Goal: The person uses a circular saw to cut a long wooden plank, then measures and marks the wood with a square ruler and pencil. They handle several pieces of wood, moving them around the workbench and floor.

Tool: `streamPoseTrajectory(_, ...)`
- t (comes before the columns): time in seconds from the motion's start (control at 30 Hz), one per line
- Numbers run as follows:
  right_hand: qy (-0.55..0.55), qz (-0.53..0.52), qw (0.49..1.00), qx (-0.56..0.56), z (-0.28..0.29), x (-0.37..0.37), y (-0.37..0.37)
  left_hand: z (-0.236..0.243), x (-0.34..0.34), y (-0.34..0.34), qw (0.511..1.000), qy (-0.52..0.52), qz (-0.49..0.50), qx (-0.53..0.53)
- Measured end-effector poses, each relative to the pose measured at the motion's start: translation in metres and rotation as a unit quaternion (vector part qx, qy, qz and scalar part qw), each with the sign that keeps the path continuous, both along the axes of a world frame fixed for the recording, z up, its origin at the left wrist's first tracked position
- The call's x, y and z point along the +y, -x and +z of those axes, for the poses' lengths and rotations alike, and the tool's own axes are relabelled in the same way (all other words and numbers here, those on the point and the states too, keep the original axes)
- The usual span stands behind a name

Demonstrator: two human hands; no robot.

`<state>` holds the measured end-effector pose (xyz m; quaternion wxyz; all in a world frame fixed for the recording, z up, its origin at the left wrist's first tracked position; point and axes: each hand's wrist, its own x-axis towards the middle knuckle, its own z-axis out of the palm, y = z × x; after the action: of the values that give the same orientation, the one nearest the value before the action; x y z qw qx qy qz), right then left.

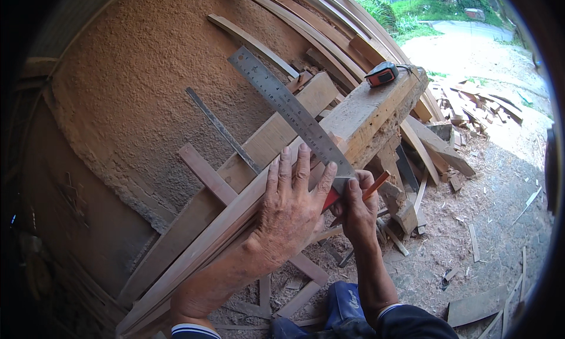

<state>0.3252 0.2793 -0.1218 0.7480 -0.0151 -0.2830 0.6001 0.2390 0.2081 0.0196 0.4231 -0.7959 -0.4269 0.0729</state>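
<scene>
My left hand (288, 204) lies flat with its fingers stretched across the end of several long, pale reddish wooden strips (206, 235). Its thumb reaches to the near end of a steel square (294, 117), whose marked blade slants away to the upper left over the wood. My right hand (360, 206) is closed round that near end, the thumb pressed on top. An orange pencil (375, 185) sticks out to the right from between its fingers. Beside the hands shows a bit of red (331, 198), partly covered; it may belong to the square's stock.
A tape measure (382, 74) sits on a thick, rough beam (376, 118) at the right. A crosspiece (206, 173) and a thin dark metal bar (222, 129) lie left of the hands. Long boards lean against the wall behind; shavings and offcuts cover the floor (465, 221).
</scene>
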Motion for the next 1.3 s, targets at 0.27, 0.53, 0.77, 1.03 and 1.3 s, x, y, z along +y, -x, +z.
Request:
streamPoseTrajectory(0.27, -0.141, 0.048, 0.988, -0.032, 0.016, -0.104, 0.045, -0.011, -0.123, 0.060, 0.980, -0.130, -0.075, -0.131)
streamPoseTrajectory(0.53, -0.411, 0.122, 0.872, -0.237, 0.098, -0.152, 0.102, 0.009, -0.232, 0.142, 0.906, -0.378, -0.050, -0.181)
streamPoseTrajectory(0.77, -0.709, -0.151, 0.576, -0.379, 0.231, -0.217, 0.156, 0.008, -0.357, 0.240, 0.721, -0.544, -0.128, -0.410)
streamPoseTrajectory(1.03, -0.809, -0.090, 0.397, -0.424, 0.234, -0.284, 0.328, -0.050, -0.438, 0.309, 0.343, -0.599, -0.298, -0.659)
streamPoseTrajectory(1.3, -0.800, 0.103, 0.438, -0.398, 0.190, -0.312, 0.419, -0.120, -0.475, 0.380, 0.191, -0.618, -0.286, -0.707)
